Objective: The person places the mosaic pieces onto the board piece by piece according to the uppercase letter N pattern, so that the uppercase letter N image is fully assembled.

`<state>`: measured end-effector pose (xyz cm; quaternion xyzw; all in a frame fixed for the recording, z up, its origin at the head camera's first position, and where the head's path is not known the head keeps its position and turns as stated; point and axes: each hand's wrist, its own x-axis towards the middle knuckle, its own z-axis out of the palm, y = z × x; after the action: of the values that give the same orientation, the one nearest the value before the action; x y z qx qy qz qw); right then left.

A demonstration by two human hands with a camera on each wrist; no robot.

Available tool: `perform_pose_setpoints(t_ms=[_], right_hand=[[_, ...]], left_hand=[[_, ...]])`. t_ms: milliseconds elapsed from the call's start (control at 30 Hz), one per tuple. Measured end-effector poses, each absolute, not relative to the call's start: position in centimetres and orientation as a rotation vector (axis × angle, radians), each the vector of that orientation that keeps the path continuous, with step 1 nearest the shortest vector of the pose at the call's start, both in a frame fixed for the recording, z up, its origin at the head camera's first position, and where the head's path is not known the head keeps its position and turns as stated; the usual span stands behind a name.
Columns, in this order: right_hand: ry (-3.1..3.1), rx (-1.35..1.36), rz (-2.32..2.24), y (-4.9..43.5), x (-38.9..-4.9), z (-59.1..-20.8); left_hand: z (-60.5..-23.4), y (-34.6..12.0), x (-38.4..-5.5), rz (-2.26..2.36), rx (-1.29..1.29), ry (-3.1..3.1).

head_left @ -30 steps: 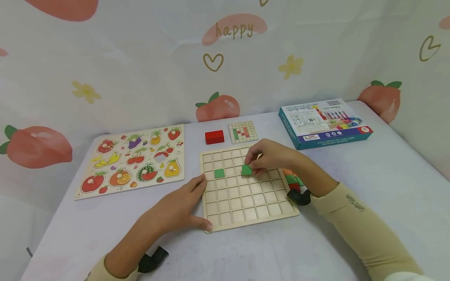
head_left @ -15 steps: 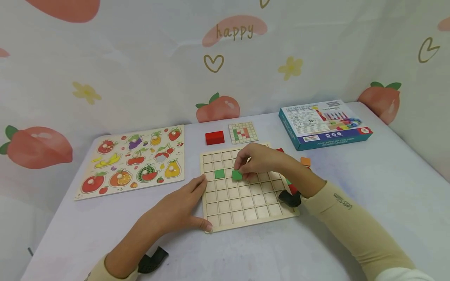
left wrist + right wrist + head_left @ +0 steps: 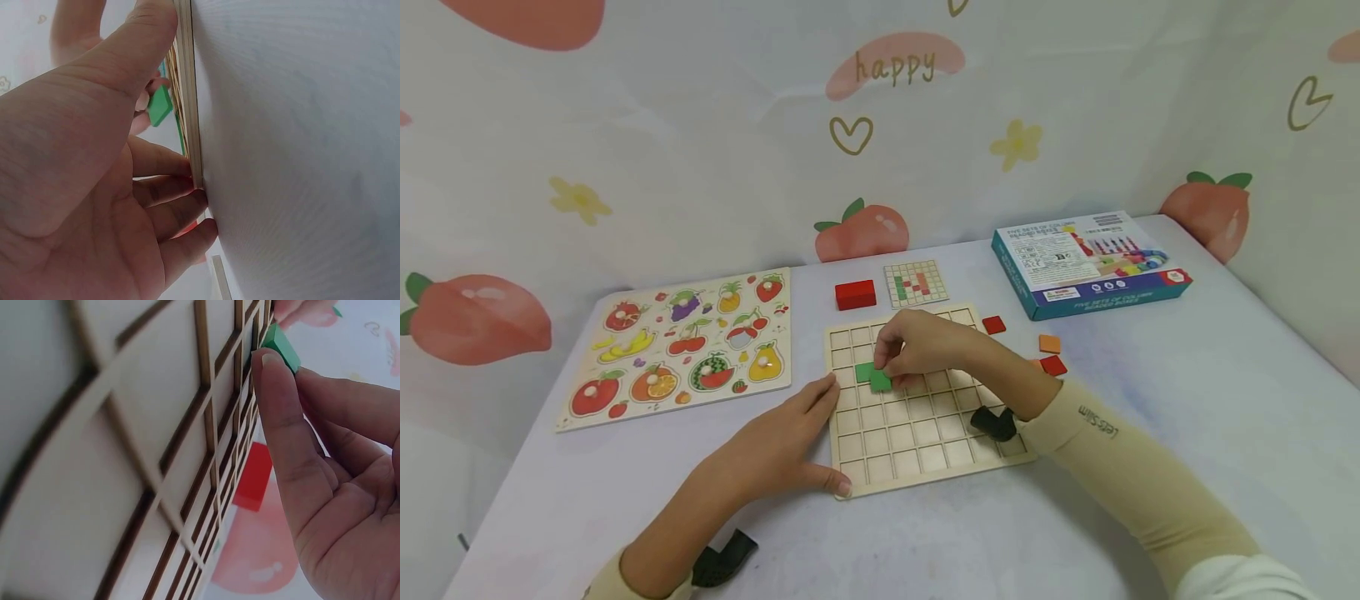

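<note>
A wooden grid board (image 3: 907, 435) with square cells lies flat on the table. My left hand (image 3: 778, 446) rests along its left side, with the thumb at the near corner and the fingertips touching the edge (image 3: 192, 100). Over the board's left part, my right hand (image 3: 925, 343) pinches a green square tile (image 3: 881, 382) between thumb and fingers. In the right wrist view this green tile (image 3: 282, 349) is tilted close to the grid. Just left of it, a second green tile (image 3: 862, 372) sits in a cell, partly overlapped in the head view.
Red (image 3: 994, 325) and orange (image 3: 1049, 343) tiles lie right of the board, some hidden by the right arm. Behind it are a red block (image 3: 855, 294) and a small pattern card (image 3: 916, 283). A fruit puzzle (image 3: 677, 350) lies left, a flat box (image 3: 1090, 262) back right.
My right hand has moved left across the board with the green tile, up to the tile sitting in the cell. Loose tiles at the right have come into view. My left hand stays put.
</note>
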<state>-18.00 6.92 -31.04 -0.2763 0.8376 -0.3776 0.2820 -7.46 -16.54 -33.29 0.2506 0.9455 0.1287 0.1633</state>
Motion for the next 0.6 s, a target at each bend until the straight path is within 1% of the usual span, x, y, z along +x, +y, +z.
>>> perform_pose_setpoints(t_ms=[400,600], right_hand=[[2.279,-0.723,-0.953,5.2,-17.3,-31.4],[2.324,-0.758,-0.877,4.8,-17.1,-31.5]], left_hand=[[-33.2,-16.6,-7.5,0.387,0.709,2.683],[-33.2,-16.5,-7.5,0.39,0.696,2.676]])
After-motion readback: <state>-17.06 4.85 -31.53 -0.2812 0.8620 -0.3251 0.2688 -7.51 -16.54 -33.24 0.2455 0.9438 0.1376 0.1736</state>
